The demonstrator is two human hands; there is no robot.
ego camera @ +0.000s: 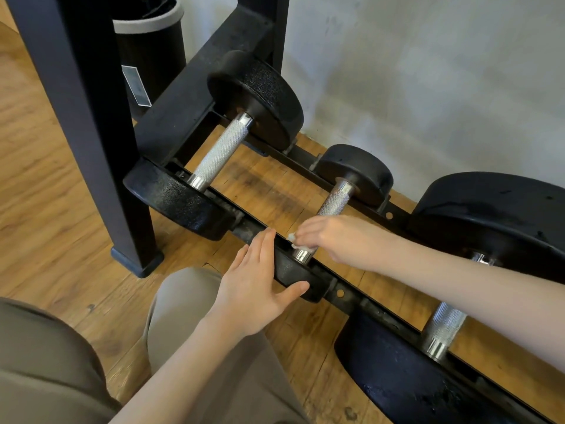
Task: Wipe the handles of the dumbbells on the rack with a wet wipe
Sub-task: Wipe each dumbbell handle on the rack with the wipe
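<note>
The right hand (333, 237) pinches the wet wipe (295, 240) around the near end of the middle dumbbell's handle (334, 203) while the left hand (260, 280), fingers straight, steadies its near head, so the wiping looks partway, with neighbouring handles possibly left

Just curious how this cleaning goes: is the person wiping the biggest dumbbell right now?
No, the right hand holds the wet wipe on the handle of the smallest, middle dumbbell.

Racked dumbbells (345, 206) — wipe (298, 241) on handle (334, 205)
</note>
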